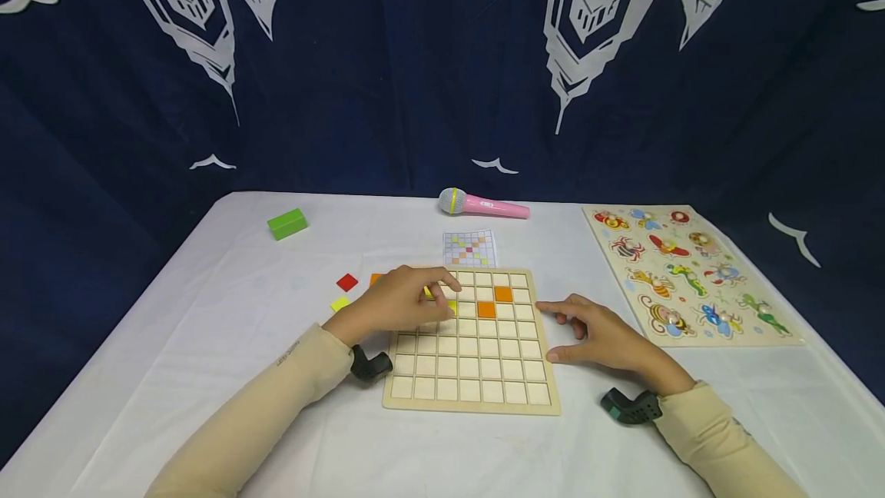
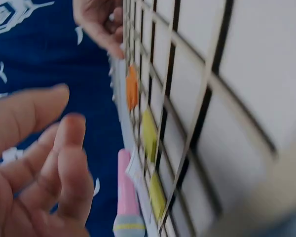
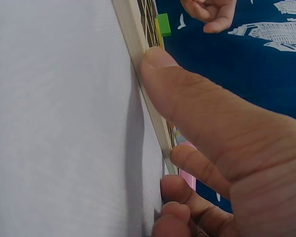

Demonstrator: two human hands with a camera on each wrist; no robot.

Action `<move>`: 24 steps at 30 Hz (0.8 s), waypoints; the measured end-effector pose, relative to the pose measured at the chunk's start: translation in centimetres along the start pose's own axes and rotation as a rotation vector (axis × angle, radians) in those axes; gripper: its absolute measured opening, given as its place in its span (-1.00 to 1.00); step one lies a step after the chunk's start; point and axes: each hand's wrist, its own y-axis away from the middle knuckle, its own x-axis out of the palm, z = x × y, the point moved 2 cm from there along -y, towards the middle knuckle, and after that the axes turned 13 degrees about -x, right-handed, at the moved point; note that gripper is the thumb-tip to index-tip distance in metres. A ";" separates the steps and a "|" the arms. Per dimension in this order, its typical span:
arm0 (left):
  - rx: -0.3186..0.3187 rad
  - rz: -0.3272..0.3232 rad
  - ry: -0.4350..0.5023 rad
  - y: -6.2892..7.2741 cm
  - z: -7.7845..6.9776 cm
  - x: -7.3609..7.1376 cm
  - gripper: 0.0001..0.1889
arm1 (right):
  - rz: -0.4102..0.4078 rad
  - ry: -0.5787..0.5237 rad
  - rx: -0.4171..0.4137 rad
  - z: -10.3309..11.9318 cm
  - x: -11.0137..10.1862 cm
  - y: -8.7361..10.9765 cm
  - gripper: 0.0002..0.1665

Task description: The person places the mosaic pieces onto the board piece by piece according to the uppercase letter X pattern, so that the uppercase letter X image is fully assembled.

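A wooden grid board (image 1: 472, 407) lies on the white table with two orange tiles (image 1: 487, 310) in its upper right cells. Yellow tiles (image 2: 149, 135) sit in cells further left, partly covered in the head view by my left hand (image 1: 404, 298). That hand hovers over the board's upper left, fingers loosely bent; between thumb and index finger the left wrist view shows nothing. At the board's right edge, my right hand (image 1: 598, 333) touches the rim with its thumb (image 3: 163, 81) and index fingertip, while the other fingers are bent beside the board.
Left of the board lie a red tile (image 1: 347, 283), a yellow tile (image 1: 339, 303) and a partly hidden orange tile (image 1: 376, 279). Behind it are a printed pattern card (image 1: 470, 249) and a pink microphone (image 1: 494, 207). A green block (image 1: 287, 224) stands back left, an insect puzzle (image 1: 650, 263) right.
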 end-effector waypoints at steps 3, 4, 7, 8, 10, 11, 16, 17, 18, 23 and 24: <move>0.007 0.057 0.048 0.7 0.7 -0.8 -0.63 | -0.001 0.000 0.001 0.0 0.0 0.0 -0.12; 0.007 0.076 0.066 0.9 0.9 -1.1 -0.63 | -0.001 0.001 0.001 0.0 0.0 0.0 -0.12; -0.005 0.122 0.114 1.4 1.6 -1.8 -0.62 | -0.002 0.004 -0.001 0.0 -0.1 0.0 -0.12; -0.008 0.135 0.131 1.5 1.8 -2.0 -0.61 | -0.002 0.004 -0.002 0.0 0.0 0.0 -0.12; -0.007 0.150 0.160 1.8 2.3 -2.5 -0.60 | -0.001 0.006 -0.004 0.0 0.0 0.0 -0.12; -0.007 0.153 0.171 1.8 2.6 -2.7 -0.59 | 0.000 0.006 -0.005 0.0 0.0 0.0 -0.12; 0.004 0.158 0.263 1.9 3.8 -3.9 -0.55 | -0.001 0.008 -0.010 -0.1 0.0 0.0 -0.12; 0.004 0.156 0.282 1.9 4.2 -4.1 -0.54 | -0.001 0.007 -0.012 -0.1 0.0 0.0 -0.12; -0.001 0.153 0.305 1.9 4.4 -4.4 -0.53 | -0.001 0.007 -0.013 -0.1 0.0 0.0 -0.11; -0.079 0.105 0.411 1.8 6.4 -5.6 -0.50 | 0.003 -0.002 -0.018 0.0 0.0 0.1 -0.11; -0.101 0.090 0.428 1.8 6.8 -5.9 -0.49 | 0.004 -0.002 -0.019 0.0 0.0 0.1 -0.11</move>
